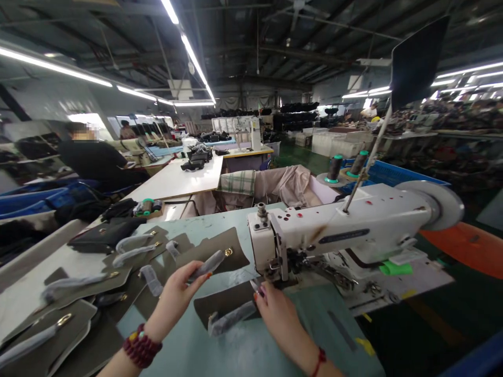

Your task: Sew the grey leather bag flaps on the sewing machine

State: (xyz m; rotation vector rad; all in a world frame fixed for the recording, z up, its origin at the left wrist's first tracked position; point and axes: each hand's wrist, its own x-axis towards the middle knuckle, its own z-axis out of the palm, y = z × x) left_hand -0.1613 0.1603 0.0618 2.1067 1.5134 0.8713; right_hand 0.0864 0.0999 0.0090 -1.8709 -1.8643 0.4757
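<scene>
My left hand (187,283) is closed around a plastic-wrapped handle (212,263) fixed by a gold ring to a dark olive panel (236,249). My right hand (271,303) pinches a small metallic tool (257,286), partly hidden by the fingers, close to the sewing machine's needle area. Below, between the hands, lies a second olive panel (220,302) with its own wrapped handle (234,318). The white sewing machine (314,225) stands just beyond my right hand.
More olive panels with wrapped handles (78,283) overlap at the left, near a black bag (104,234). Thread cones (335,168) stand behind the machine. A yellow scrap (365,345) lies at right. A person in black (94,157) sits at the far left.
</scene>
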